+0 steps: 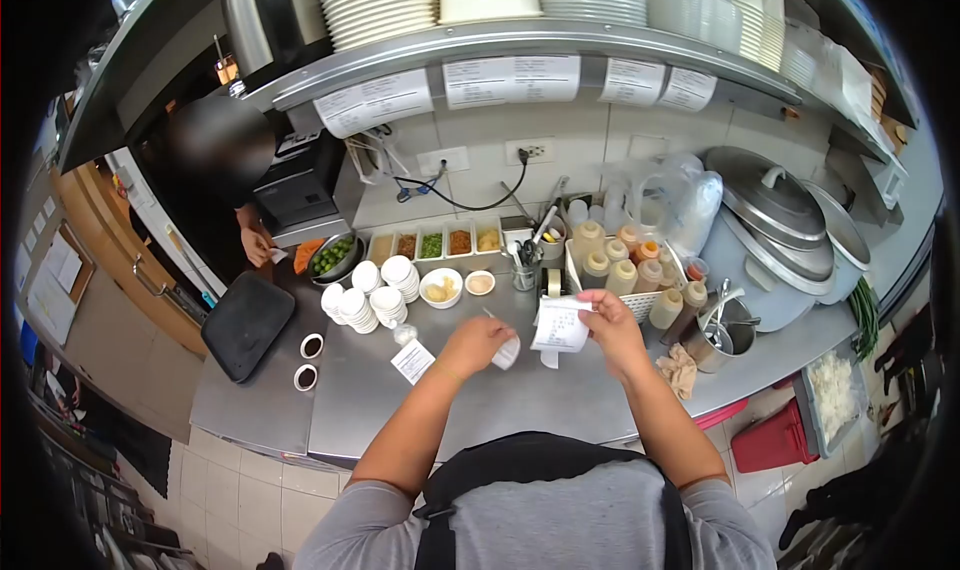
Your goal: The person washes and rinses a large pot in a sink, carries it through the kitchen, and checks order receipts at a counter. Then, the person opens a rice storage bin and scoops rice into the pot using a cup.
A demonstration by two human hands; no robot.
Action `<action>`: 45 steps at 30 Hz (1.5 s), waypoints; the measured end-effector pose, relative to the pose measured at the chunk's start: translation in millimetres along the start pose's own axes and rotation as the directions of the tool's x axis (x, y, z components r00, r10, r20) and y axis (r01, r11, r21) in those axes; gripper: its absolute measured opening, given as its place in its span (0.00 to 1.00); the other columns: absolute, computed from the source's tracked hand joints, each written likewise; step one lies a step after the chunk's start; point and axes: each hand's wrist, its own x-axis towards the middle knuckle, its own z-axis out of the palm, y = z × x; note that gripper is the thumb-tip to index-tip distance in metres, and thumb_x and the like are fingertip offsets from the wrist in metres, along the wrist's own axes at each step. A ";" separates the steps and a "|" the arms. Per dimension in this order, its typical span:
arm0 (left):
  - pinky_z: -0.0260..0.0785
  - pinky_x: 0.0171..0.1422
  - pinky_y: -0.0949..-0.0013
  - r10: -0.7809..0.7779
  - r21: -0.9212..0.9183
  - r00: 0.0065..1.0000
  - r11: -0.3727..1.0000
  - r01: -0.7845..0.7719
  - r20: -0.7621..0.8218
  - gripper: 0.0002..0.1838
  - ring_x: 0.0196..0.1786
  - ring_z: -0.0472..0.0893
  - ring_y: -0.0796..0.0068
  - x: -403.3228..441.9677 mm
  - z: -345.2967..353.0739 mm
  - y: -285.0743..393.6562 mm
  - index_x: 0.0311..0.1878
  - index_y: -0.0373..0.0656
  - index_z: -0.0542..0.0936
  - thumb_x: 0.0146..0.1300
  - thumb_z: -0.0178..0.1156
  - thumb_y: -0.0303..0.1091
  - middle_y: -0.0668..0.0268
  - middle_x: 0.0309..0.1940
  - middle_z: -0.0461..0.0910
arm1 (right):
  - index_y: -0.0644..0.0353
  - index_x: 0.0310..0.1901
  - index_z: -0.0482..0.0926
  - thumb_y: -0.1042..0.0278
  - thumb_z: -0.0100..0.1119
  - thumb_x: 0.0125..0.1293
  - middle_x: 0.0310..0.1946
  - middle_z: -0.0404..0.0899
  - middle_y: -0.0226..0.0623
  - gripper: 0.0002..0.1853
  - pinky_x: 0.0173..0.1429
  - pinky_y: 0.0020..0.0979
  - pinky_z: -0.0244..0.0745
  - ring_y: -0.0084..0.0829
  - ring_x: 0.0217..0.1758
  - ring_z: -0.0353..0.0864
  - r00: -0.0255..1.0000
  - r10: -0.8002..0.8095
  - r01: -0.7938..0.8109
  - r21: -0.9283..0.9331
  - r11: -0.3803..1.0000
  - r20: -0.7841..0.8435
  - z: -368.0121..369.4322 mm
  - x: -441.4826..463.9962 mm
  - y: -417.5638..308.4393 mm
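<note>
My right hand (612, 332) pinches a printed paper slip (561, 326) by its upper right corner, above the steel counter (470, 410). To its left, my left hand (478, 346) is closed on a small white piece (507, 354) that looks like paper; fingers partly hide it. Left of that hand, another printed slip (412, 361) lies flat on the counter beside a small clear-wrapped bundle (404, 334). Behind it are stacks of small white cups (358, 308), a white bowl (440, 289) with yellowish pieces and a smaller bowl (480, 283).
Squeeze bottles (622, 275) stand in a white basket at right, near a steel utensil pot (722, 340) and large lidded pots (770, 220). A black tray (248, 326) and two sauce cups (306, 377) lie left. Another person's hand (257, 246) is beside the printer (300, 190).
</note>
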 end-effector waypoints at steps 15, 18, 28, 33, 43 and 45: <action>0.68 0.58 0.57 -0.157 -0.959 0.981 0.276 -0.062 -0.109 0.20 0.52 0.77 0.65 16.7 13.4 17.8 0.57 0.43 0.71 0.64 0.58 0.37 0.64 0.49 0.78 | 0.56 0.44 0.81 0.73 0.56 0.60 0.35 0.78 0.37 0.11 0.43 0.28 0.70 0.26 0.37 0.75 0.905 -0.056 0.420 -0.865 0.276 0.421 -59.4 -25.7 -59.8; 0.70 0.57 0.61 -0.110 -0.902 0.975 0.409 -0.134 -0.195 0.22 0.52 0.78 0.66 9.8 21.1 6.2 0.57 0.37 0.71 0.63 0.60 0.36 0.61 0.50 0.77 | 0.59 0.37 0.76 0.79 0.53 0.59 0.31 0.76 0.37 0.05 0.40 0.29 0.70 0.29 0.35 0.75 0.839 -0.528 0.370 -0.847 0.381 0.130 -57.6 6.3 -154.6; 0.73 0.51 0.67 -0.152 -0.775 0.970 0.630 -0.052 -0.188 0.19 0.45 0.81 0.69 -28.8 20.2 -39.4 0.51 0.32 0.75 0.61 0.62 0.35 0.59 0.45 0.80 | 0.66 0.52 0.75 0.79 0.51 0.63 0.39 0.79 0.34 0.15 0.46 0.23 0.70 0.21 0.39 0.76 0.798 -0.573 0.423 -0.501 0.755 -0.189 -155.5 114.1 -244.4; 0.73 0.45 0.70 -0.200 -0.726 0.958 0.687 -0.013 -0.206 0.20 0.40 0.81 0.72 -48.2 13.3 -56.0 0.47 0.30 0.78 0.61 0.62 0.40 0.59 0.40 0.82 | 0.66 0.50 0.75 0.76 0.54 0.63 0.41 0.78 0.39 0.13 0.47 0.25 0.71 0.27 0.41 0.78 0.701 -0.682 0.624 -0.286 0.728 -0.207 -162.9 127.2 -269.3; 0.72 0.47 0.69 -0.094 -0.476 0.977 0.879 -0.008 -0.190 0.22 0.41 0.81 0.71 -80.0 -18.5 -117.9 0.49 0.37 0.80 0.62 0.59 0.46 0.60 0.40 0.83 | 0.58 0.39 0.78 0.75 0.56 0.58 0.38 0.78 0.40 0.07 0.50 0.35 0.70 0.40 0.42 0.76 0.264 -0.903 0.724 -0.688 -0.046 0.338 117.2 86.4 -191.0; 0.72 0.47 0.68 -0.069 -0.467 0.979 0.884 -0.031 -0.194 0.22 0.41 0.81 0.71 -96.9 -33.7 -117.6 0.50 0.37 0.79 0.62 0.59 0.46 0.60 0.40 0.83 | 0.55 0.45 0.77 0.71 0.60 0.57 0.46 0.76 0.39 0.13 0.58 0.39 0.68 0.42 0.52 0.74 0.466 -0.665 0.798 -0.603 0.029 0.584 188.2 81.4 -155.2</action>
